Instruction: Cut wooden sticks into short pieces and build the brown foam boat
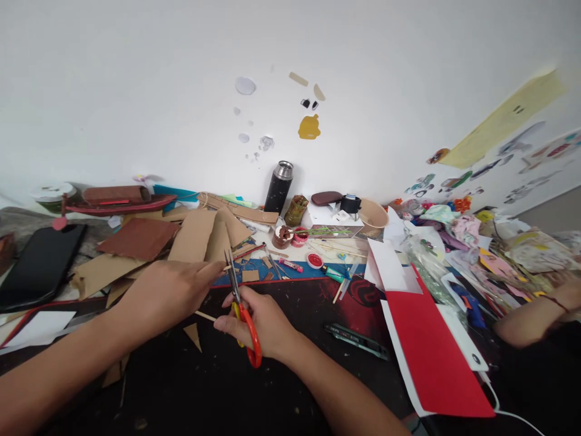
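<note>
My right hand (263, 324) is closed around a pair of scissors (249, 330) with red and yellow handles. Their blades point away from me, up beside the fingertips of my left hand (170, 290). The fingers of that hand are bent and pressed together; whatever they pinch is mostly hidden, though a thin pale tip shows by the blades. A light wooden stick (206, 315) shows between the hands, one end meeting my right thumb; I cannot tell whether it is held. On the dark mat (236, 399) below lies a small triangle of cardboard (193, 336).
Cardboard sheets (193, 233) are heaped at the left, near a black phone (40, 260). Behind stand a black thermos (279, 188) and small paint pots (282, 236). A utility knife (356, 340) and red paper (436, 351) lie right. Another person's arm (531, 315) is at far right.
</note>
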Demonstrator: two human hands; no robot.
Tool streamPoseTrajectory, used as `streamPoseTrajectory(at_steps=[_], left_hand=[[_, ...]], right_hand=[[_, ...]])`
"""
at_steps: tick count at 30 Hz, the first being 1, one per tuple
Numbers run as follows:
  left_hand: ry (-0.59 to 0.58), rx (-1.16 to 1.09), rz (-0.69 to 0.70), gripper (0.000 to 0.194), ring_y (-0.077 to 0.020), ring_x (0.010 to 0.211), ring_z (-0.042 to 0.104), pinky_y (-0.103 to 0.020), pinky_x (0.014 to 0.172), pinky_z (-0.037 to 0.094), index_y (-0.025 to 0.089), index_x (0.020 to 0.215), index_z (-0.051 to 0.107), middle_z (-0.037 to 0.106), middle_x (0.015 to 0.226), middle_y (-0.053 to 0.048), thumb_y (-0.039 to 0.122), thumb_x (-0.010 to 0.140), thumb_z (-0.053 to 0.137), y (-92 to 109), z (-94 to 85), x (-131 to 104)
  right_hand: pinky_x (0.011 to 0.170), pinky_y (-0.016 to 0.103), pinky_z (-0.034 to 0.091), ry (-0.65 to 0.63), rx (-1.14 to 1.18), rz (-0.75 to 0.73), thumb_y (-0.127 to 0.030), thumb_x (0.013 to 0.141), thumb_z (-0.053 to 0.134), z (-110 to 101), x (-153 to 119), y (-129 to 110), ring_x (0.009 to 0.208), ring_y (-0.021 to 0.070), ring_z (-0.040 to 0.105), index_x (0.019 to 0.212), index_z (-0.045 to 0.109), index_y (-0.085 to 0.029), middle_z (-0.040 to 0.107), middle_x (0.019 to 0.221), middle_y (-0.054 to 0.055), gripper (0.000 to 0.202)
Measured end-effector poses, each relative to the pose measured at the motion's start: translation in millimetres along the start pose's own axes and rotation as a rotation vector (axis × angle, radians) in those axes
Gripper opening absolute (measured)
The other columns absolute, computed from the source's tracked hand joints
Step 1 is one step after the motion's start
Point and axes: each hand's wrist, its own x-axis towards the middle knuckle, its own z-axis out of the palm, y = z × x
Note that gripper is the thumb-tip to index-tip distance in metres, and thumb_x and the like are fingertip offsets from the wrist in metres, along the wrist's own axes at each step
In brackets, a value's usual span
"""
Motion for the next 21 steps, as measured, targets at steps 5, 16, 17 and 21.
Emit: streamPoseTrajectory(at_steps=[5, 16, 17, 21], left_hand=[[-0.051, 0.009, -0.006, 0.033, -0.0239, 0.059, 0.069, -0.032, 0.052, 0.036, 0.022, 0.107, 0.074, 0.074, 0.071, -0.006, 0.015, 0.090, 0.047, -2, 1.1, 0], [-0.012, -0.144, -0.079, 0.033, -0.0269, 0.060, 0.070, -0.033, 0.056, 0.043, 0.023, 0.097, 0.076, 0.076, 0.071, -0.009, 0.026, 0.099, 0.043, 0, 6.3, -2], [0.008, -0.201, -0.114, 0.035, -0.0266, 0.059, 0.070, -0.033, 0.055, 0.043, 0.023, 0.094, 0.075, 0.076, 0.069, -0.009, 0.032, 0.101, 0.042, 0, 7.2, -2], [-0.013, -0.508, -0.240, 0.049, -0.0251, 0.061, 0.071, -0.031, 0.057, 0.045, 0.025, 0.085, 0.075, 0.075, 0.068, -0.006, 0.053, 0.105, 0.039, 1, 5.9, -1]], right_hand=[[0.057, 0.024, 0.053, -0.063, 0.197, 0.119, -0.063, 0.085, 0.085, 5, 0, 5, 0.063, 0.0165, 0.070, 0.115, 0.063, -0.024, 0.070, 0.082, -0.002, 0.054], [0.056, 0.022, 0.041, 0.142, -0.029, 0.070, -0.052, 0.096, 0.076, 10, 0, -7, 0.054, 0.0108, 0.051, 0.087, 0.064, -0.022, 0.056, 0.063, -0.006, 0.034], [0.060, 0.022, 0.041, 0.163, -0.082, 0.047, -0.047, 0.096, 0.076, 10, 0, -7, 0.057, 0.0107, 0.051, 0.085, 0.064, -0.021, 0.057, 0.065, -0.006, 0.031], [0.058, 0.022, 0.036, 0.171, -0.197, 0.048, -0.038, 0.096, 0.074, 10, 3, -7, 0.055, 0.0102, 0.046, 0.081, 0.059, -0.021, 0.054, 0.063, -0.006, 0.027]])
